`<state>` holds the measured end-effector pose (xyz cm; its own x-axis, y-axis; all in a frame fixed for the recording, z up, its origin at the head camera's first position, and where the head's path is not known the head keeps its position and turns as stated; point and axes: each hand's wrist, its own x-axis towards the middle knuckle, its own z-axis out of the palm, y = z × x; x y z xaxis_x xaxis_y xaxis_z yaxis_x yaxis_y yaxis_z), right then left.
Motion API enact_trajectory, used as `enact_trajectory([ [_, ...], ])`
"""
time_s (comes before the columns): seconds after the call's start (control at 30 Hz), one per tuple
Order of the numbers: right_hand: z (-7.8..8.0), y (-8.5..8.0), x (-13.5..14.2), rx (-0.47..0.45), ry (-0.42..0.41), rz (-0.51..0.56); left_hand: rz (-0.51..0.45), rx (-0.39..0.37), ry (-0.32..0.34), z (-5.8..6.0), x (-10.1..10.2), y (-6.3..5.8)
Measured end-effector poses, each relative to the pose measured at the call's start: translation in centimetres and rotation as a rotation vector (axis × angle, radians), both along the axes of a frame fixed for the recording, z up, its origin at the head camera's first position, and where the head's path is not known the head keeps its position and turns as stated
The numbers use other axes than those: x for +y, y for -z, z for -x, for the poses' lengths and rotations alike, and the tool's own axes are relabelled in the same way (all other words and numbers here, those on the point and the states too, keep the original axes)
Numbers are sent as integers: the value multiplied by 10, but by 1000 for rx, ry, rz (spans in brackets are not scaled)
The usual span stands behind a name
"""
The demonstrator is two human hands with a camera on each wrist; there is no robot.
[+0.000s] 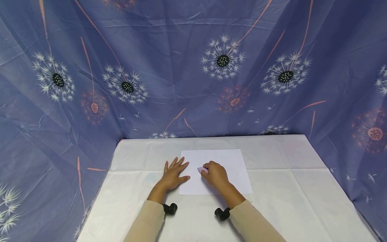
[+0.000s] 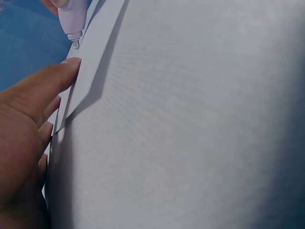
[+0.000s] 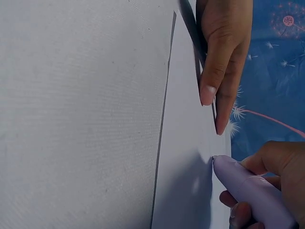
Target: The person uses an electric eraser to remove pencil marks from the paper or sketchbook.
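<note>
A white sheet of paper [image 1: 232,168] lies on the table. My right hand [image 1: 216,174] grips a thick lavender pen [image 1: 201,169], which looks like a correction pen, above the middle of the sheet. In the left wrist view the pen [image 2: 72,16] shows a stepped collar and a narrow, metal-like tip pointing down. The right wrist view has its tip at or just over the paper [image 3: 183,124]; whether it touches, I cannot tell. My left hand [image 1: 172,176] lies with spread fingers at the sheet's left edge, thumb and fingertips on the paper.
A white cloth with fold creases covers the table [image 1: 284,198]. Behind it and at both sides hangs a blue curtain [image 1: 181,67] with a dandelion print. Black wrist cameras [image 1: 222,214] sit at both sleeve cuffs.
</note>
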<state>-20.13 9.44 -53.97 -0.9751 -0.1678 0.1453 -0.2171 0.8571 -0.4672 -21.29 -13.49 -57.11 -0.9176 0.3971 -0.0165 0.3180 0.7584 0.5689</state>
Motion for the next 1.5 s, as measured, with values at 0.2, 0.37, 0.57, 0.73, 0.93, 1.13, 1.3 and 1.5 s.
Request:
enact_trajectory([
  [0.2, 3, 2, 3, 8, 35, -8, 3, 1, 0, 0, 1, 1],
  [0.37, 4, 1, 3, -10, 40, 2, 8, 7, -2, 1, 1, 2],
  [0.57, 3, 0, 1, -23, 19, 2, 6, 11, -1, 1, 0, 1],
  [0.73, 3, -1, 2, -8, 44, 8, 12, 12, -1, 1, 0, 1],
  [0.93, 4, 3, 1, -3, 22, 10, 7, 10, -2, 1, -1, 1],
  [1.13, 4, 4, 1, 16, 29, 18, 2, 8, 0, 1, -1, 0],
  [1.3, 4, 3, 1, 0, 34, 14, 1, 4, -2, 1, -1, 1],
  [1.5, 3, 2, 0, -8, 26, 2, 12, 4, -4, 1, -1, 2],
])
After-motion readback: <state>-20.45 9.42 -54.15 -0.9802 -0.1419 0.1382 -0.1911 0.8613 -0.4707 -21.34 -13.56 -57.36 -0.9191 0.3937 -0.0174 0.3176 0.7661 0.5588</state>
